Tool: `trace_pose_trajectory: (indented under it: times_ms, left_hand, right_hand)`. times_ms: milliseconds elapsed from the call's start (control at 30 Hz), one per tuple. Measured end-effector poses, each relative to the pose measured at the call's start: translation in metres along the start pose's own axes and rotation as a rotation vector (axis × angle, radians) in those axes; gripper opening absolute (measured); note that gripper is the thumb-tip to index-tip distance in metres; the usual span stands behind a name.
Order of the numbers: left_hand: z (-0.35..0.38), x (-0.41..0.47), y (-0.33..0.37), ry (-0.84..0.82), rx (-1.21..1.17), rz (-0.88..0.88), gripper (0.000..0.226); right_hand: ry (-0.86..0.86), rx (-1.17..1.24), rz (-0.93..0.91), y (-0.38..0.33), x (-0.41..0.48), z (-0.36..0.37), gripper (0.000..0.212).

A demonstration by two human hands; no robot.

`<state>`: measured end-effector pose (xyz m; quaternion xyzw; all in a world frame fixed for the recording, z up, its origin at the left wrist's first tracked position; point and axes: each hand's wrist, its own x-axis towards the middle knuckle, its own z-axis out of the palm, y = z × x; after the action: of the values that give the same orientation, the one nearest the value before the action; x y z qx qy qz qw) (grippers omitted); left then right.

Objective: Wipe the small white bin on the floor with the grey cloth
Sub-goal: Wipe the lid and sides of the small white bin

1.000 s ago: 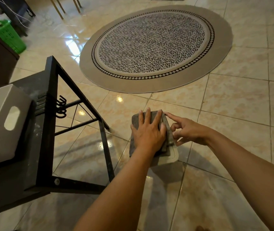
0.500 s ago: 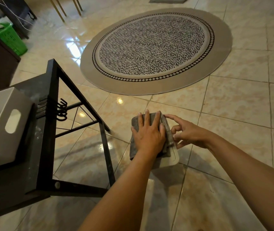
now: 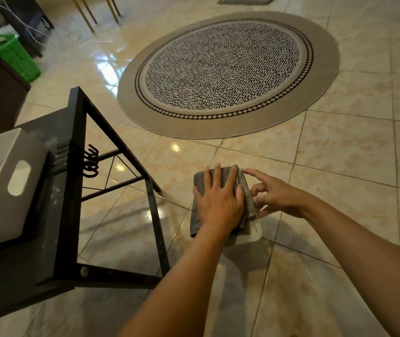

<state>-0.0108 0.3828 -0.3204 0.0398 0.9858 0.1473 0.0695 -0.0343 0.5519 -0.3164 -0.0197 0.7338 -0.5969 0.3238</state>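
The small white bin (image 3: 254,233) stands on the tiled floor, and only its near right corner shows. A grey cloth (image 3: 200,182) is draped over its top and hangs down the left side. My left hand (image 3: 218,203) lies flat on the cloth with fingers spread, pressing it onto the bin. My right hand (image 3: 275,194) rests against the bin's right side, fingers touching the cloth's edge and the rim.
A black metal shelf frame (image 3: 77,166) stands at the left with a white handled box (image 3: 4,181) on it. A round patterned rug (image 3: 228,69) lies ahead. A green basket (image 3: 14,55) and dark furniture stand far left.
My left hand has slid the cloth slightly toward me across the bin's top, covering more of the white lid. My right hand has stayed at the bin's side.
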Motion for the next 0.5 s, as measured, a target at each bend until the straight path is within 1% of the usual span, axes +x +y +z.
trace_pose_trajectory:
  times_ms: [133, 233, 367, 500]
  left_hand:
    - [0.013, -0.031, -0.001, 0.010, 0.055, 0.067, 0.059]
    - [0.005, -0.007, -0.007, 0.028, 0.016, 0.033, 0.058]
    - [-0.008, 0.020, -0.009, 0.005, -0.035, -0.007, 0.058]
    - [0.005, -0.021, -0.008, 0.004, 0.016, 0.052, 0.059]
  right_hand:
    - [-0.017, 0.023, -0.003, 0.005, -0.001, 0.000, 0.087]
    - [-0.025, 0.034, -0.007, 0.003, 0.001, 0.000, 0.087]
    - [-0.011, 0.048, 0.000, 0.003, 0.001, -0.002, 0.088]
    - [-0.045, 0.088, -0.001, 0.011, 0.000, -0.002, 0.087]
